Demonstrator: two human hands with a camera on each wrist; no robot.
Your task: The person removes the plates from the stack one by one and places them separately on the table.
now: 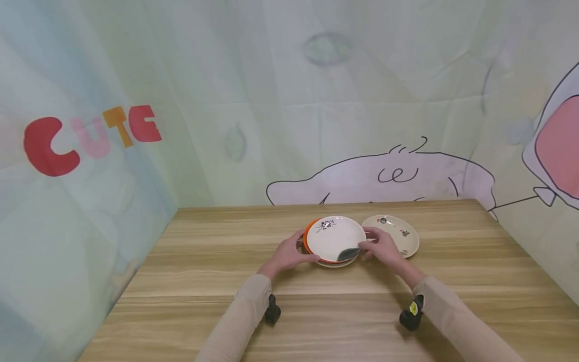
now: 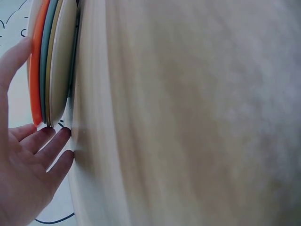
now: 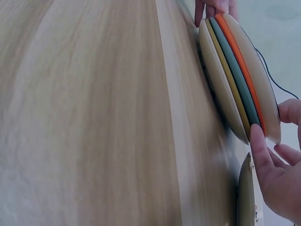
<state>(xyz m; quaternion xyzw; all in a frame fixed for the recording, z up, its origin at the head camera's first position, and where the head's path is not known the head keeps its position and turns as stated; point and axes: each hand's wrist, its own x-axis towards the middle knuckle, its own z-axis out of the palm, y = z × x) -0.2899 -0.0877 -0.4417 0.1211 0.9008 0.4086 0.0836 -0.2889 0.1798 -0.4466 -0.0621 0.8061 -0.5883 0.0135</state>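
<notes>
A white plate (image 1: 332, 236) with a dark floral print and a dark leaf-like patch tops a stack. Beneath it are an orange plate (image 3: 241, 70), a teal plate (image 3: 235, 75), a mustard-edged plate (image 3: 229, 77) and a cream plate (image 3: 217, 75). My left hand (image 1: 288, 253) is at the stack's left side, thumb along the front rim. In the left wrist view its fingers (image 2: 54, 148) spread, tips against the lower plate edges. Over the white plate's right rim lies the thumb of my right hand (image 1: 382, 247), which pinches it; a fingertip touches the edges below.
A cream oval plate (image 1: 395, 229) with small flower prints lies right of the stack, partly behind my right hand. The wooden table (image 1: 217, 236) meets printed cloth walls (image 1: 217, 75) at the back and sides.
</notes>
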